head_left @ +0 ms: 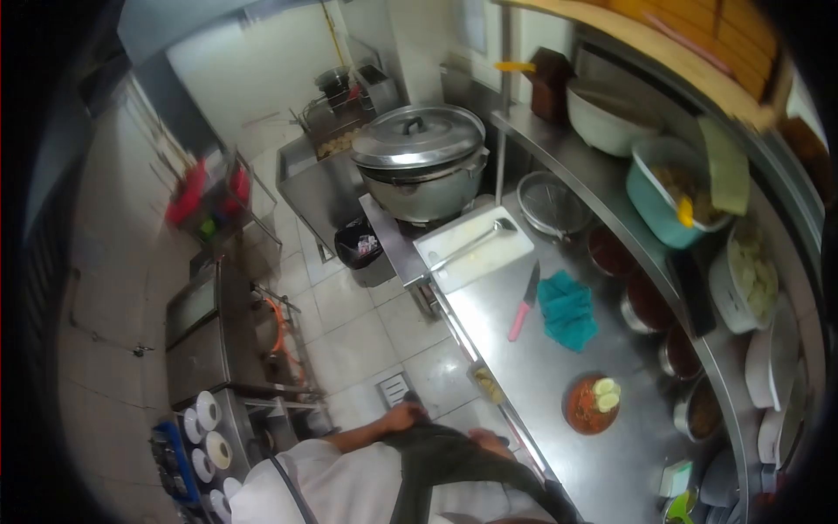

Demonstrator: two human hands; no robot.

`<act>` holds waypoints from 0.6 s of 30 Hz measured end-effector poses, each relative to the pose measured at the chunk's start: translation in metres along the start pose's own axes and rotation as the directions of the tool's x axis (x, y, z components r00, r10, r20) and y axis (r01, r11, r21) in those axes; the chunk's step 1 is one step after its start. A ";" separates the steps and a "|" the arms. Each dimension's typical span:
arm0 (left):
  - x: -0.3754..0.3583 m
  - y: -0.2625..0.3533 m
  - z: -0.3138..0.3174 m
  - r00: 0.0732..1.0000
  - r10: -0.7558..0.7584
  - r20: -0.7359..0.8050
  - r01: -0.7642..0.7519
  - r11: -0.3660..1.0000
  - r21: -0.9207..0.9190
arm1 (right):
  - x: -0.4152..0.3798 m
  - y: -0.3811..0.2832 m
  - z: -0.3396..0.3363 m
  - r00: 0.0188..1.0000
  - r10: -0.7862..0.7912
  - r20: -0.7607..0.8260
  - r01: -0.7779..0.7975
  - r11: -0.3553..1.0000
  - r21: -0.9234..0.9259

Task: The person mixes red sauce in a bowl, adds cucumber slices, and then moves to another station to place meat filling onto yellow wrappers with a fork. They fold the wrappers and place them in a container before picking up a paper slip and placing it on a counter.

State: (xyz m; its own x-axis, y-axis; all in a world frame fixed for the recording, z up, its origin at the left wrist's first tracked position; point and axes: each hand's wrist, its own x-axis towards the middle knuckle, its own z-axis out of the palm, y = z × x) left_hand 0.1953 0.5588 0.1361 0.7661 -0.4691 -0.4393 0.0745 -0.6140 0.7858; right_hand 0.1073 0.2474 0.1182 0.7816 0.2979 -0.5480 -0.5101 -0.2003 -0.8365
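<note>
At the bottom, my left hand is beside the upper edge of the dark apron; its fingers are too small and blurred to read. My right hand is at the apron's other side, near the counter edge, with its fingers mostly hidden. On the steel counter to the right sit a plate of reddish food topped with pale slices, a teal cloth and a knife with a pink handle. A ladle lies across a white cutting board.
A large lidded pot stands beyond the board. Below it is a black-lined bin. Food tubs, including a teal one, line the right shelf. White bowls stand at lower left, near a steel appliance.
</note>
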 end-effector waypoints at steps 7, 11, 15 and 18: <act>0.004 -0.085 -0.074 0.949 0.057 0.311 -0.052 0.998 -0.025 | 0.106 -0.082 0.038 0.984 0.116 0.134 -0.065 0.941 -0.333; 0.002 -0.144 -0.101 0.951 -0.020 0.308 0.042 0.997 -0.062 | 0.176 -0.102 0.053 0.961 0.126 0.246 -0.035 0.938 -0.344; -0.020 -0.191 -0.125 0.976 -0.114 0.187 0.139 0.982 -0.127 | 0.235 -0.116 0.077 0.883 0.166 0.439 -0.008 0.941 -0.340; -0.041 -0.216 -0.135 0.988 -0.072 0.134 0.094 0.982 -0.161 | 0.308 -0.113 0.093 0.746 0.211 0.632 0.152 0.870 -0.469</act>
State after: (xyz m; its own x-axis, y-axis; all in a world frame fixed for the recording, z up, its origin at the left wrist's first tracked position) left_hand 0.2341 0.7956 0.0432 0.6665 -0.5042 -0.5491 0.2479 -0.5447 0.8011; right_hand 0.3721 0.4480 0.0433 0.2487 0.7698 -0.5878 -0.1565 -0.5670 -0.8087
